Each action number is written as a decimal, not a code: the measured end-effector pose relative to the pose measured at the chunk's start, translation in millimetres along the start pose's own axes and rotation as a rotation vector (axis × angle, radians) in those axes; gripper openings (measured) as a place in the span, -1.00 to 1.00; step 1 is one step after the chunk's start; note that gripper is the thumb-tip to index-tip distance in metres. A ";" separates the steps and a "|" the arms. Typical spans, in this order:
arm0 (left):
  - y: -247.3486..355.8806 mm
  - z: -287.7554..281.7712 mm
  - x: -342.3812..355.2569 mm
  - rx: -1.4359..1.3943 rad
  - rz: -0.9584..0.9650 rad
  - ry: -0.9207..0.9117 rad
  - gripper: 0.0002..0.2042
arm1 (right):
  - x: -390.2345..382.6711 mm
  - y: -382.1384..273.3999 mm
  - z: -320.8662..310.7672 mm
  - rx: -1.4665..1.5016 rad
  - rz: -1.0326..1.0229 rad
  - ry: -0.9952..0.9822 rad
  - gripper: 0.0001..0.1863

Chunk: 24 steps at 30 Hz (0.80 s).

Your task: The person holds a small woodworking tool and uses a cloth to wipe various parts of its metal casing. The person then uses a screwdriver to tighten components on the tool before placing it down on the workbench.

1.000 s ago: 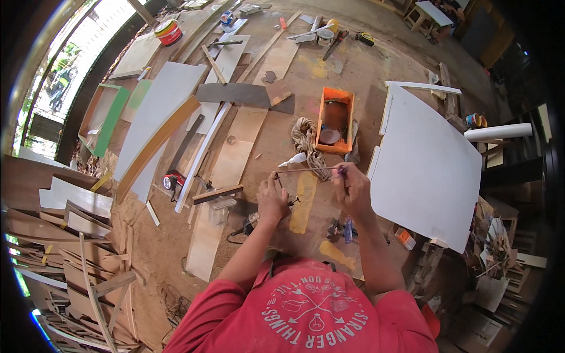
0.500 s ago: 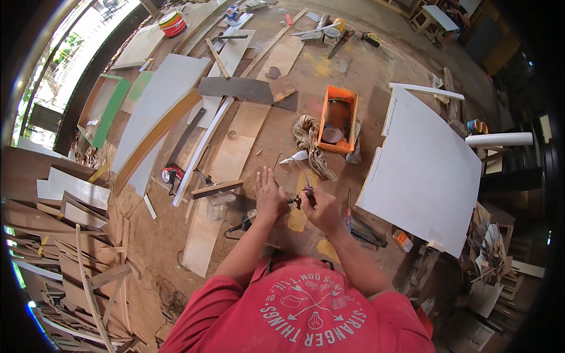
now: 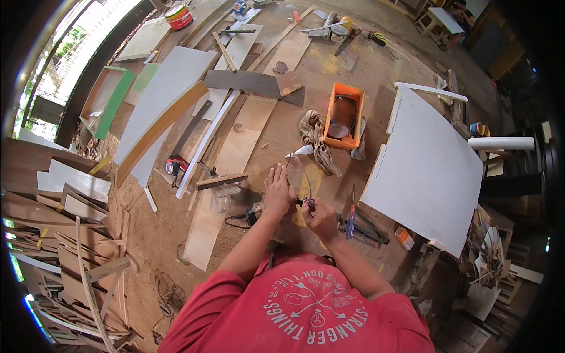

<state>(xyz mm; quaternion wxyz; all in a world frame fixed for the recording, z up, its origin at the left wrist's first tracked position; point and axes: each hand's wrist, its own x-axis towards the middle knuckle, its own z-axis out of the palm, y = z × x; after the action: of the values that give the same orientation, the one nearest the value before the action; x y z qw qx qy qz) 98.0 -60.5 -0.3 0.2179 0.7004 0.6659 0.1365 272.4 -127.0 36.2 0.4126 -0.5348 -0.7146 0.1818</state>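
Down between both hands, the small dark tool (image 3: 307,203) sat pinched in the closed right hand (image 3: 321,219); the left hand (image 3: 278,193), fingers spread open, lay just leftward, equally near.

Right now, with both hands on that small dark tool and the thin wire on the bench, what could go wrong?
The thin wire arcs up between the left hand and right hand; it may spring free toward the fingers. The red-handled screwdriver lies close beside the right hand, so an elbow shift could knock it. The cord of the power tool under the left wrist might snag.
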 end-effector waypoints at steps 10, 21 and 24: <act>-18.4 10.8 5.5 -0.035 0.076 -0.068 -0.15 | 75.2 9.5 32.0 -0.089 0.240 -0.235 -0.74; -21.5 -1.2 7.9 -0.219 0.097 -0.233 0.17 | 112.2 -1.4 48.8 -0.086 0.321 -0.029 -0.57; -32.3 7.7 7.6 -0.227 0.115 -0.178 0.17 | 130.0 -0.9 78.2 -0.147 0.309 0.128 -0.53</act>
<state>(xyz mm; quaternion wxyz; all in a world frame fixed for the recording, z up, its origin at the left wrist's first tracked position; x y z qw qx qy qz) 74.1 -53.3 -23.5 0.3458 0.7174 0.5830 0.1605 199.1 5.8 41.8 0.3843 -0.6775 -0.6075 0.1556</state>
